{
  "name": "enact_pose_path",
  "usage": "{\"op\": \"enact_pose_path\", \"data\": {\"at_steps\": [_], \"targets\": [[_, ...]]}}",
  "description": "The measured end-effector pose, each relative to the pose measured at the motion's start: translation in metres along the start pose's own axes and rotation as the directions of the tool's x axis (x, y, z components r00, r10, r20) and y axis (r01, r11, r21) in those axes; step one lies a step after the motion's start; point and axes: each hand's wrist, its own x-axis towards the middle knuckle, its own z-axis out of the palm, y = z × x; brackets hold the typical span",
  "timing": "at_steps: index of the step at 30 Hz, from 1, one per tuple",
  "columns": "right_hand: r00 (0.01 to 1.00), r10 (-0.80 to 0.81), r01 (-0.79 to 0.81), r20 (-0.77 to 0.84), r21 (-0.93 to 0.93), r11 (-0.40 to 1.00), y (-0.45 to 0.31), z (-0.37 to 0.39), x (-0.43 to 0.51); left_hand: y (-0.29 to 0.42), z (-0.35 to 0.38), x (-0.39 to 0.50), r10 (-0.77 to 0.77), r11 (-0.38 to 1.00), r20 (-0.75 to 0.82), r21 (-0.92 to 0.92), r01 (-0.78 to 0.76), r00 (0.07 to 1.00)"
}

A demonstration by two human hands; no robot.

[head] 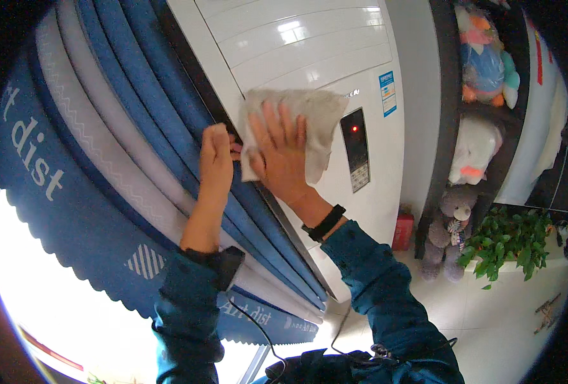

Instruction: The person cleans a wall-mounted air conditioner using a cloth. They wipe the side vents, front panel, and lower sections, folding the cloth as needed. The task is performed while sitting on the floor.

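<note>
My right hand [281,153] lies flat on a beige cloth [320,115], its fingers slightly spread, holding it against the white front of a floor-standing air conditioner [308,43]. Right of the cloth is the dark control panel [355,151] with a lit red light. My left hand [216,156] is curled beside the cloth's left edge, at the dark side edge of the unit and in front of the blue curtain [168,129]. Its fingertips are partly hidden, so I cannot tell whether they grip anything.
The blue and grey curtain hangs close along the unit's left side. To the right, a dark shelf [432,158] holds plush toys [483,67]. A grey teddy bear [449,235], a red box [403,232] and a leafy plant [509,240] stand lower down. Black cables [255,321] hang near my sleeves.
</note>
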Motion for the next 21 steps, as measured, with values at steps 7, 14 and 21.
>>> {"op": "enact_pose_path", "data": {"at_steps": [7, 14, 21], "targets": [[0.986, 0.036, -0.016, 0.164, -0.122, 0.992, 0.007, 0.014, -0.105, -0.067, -0.005, -0.054, -0.25, 0.968, 0.026, 0.007, 0.25, 0.968], [0.966, 0.238, -0.228, 0.096, -0.102, 0.968, 0.007, -0.007, -0.249, -0.13, 0.024, -0.092, -0.164, 0.958, 0.026, 0.243, 0.153, 0.986], [0.972, 0.234, -0.229, -0.004, -0.215, 0.949, 0.04, -0.002, -0.051, -0.136, 0.027, -0.094, -0.208, 0.97, 0.07, 0.145, 0.196, 0.976]]}}
